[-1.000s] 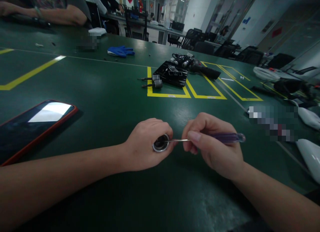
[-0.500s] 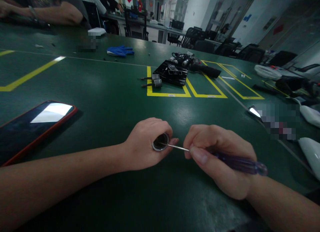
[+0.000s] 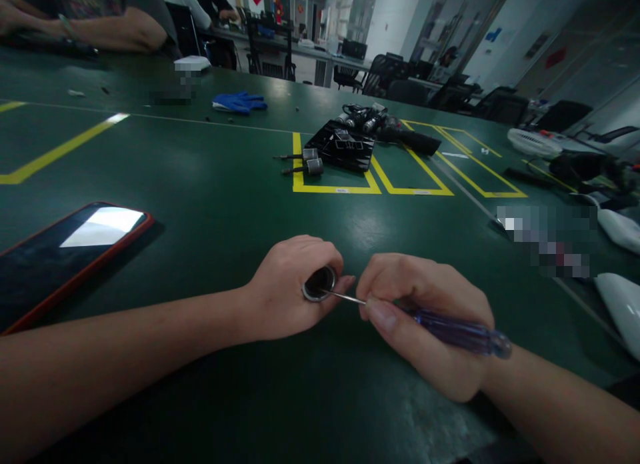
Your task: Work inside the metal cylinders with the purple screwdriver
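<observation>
My left hand [image 3: 287, 291] is closed around a small hollow metal cylinder [image 3: 314, 295], its dark open end turned toward my right hand. Most of the cylinder is hidden by my fingers. In my right hand [image 3: 430, 317] is a screwdriver with a clear purple handle [image 3: 455, 332], gripped like a pen. Its thin shaft [image 3: 350, 298] points left, and the tip reaches inside the cylinder's mouth, where the end cannot be made out.
Left lies a red-cased phone [image 3: 75, 251]. Ahead, yellow tape [image 3: 335, 190] marks rectangles on the green table, with two small cylinders with rods [image 3: 313, 166], a black bag [image 3: 340, 146] and cables [image 3: 367, 117]. Behind are a blue glove [image 3: 240, 103] and a seated person [image 3: 120, 24].
My right hand has moved left, closer to the cylinder, and the screwdriver has gone with it. The left hand has hardly moved.
</observation>
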`<state>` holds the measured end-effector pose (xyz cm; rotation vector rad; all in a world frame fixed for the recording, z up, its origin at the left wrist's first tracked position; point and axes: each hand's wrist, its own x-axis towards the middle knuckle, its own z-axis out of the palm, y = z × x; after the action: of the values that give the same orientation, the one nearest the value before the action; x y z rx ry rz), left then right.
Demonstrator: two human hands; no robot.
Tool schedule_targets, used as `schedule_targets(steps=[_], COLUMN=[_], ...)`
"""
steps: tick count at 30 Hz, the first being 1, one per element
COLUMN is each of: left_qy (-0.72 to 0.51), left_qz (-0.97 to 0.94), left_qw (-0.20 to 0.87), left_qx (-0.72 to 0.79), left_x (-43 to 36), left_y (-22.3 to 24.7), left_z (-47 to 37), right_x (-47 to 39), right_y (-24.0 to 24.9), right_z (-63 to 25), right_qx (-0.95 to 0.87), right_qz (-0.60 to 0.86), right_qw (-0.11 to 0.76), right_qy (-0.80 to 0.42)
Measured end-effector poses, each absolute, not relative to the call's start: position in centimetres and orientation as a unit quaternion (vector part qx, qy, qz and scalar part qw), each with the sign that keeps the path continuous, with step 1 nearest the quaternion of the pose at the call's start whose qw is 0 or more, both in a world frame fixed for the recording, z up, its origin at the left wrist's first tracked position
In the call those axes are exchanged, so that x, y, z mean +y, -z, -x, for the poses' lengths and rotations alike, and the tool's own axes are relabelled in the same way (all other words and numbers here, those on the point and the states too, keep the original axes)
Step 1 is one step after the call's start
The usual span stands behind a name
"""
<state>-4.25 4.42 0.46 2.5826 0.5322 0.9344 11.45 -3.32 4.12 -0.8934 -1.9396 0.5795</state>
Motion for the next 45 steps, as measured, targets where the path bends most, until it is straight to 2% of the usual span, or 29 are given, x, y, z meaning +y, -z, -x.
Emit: schedule_targets(steps=[14,36,42,45], left_qy=[-0.325,-0.334,-0.339,-0.343], left_qz=[-0.908,-0.905,-0.905,-0.904], left_qw=[0.181,0.187,0.183,0.178], left_qx=[0.194,0.187,0.184,0.182], left_x=[4.36,4.42,4.46,4.45], left_y=[-0.63,-0.42,-0.33,-0.27], left_z=[4.41,4.29,4.27,4.24], right_x=[-3.47,-3.67,-3.61,-3.65], right_y=[-4.20,-4.59,-4.42,-4.29], right_z=[-11.43,-11.61,-11.40,-11.41], right_qx=[-0.763,-0.822,-0.824,-0.805], right_qz=[0.369,0.346,0.351,0.354], right_qw=[0.482,0.426,0.424,0.449], right_qy=[-0.224,-0.151,-0.134,-0.161])
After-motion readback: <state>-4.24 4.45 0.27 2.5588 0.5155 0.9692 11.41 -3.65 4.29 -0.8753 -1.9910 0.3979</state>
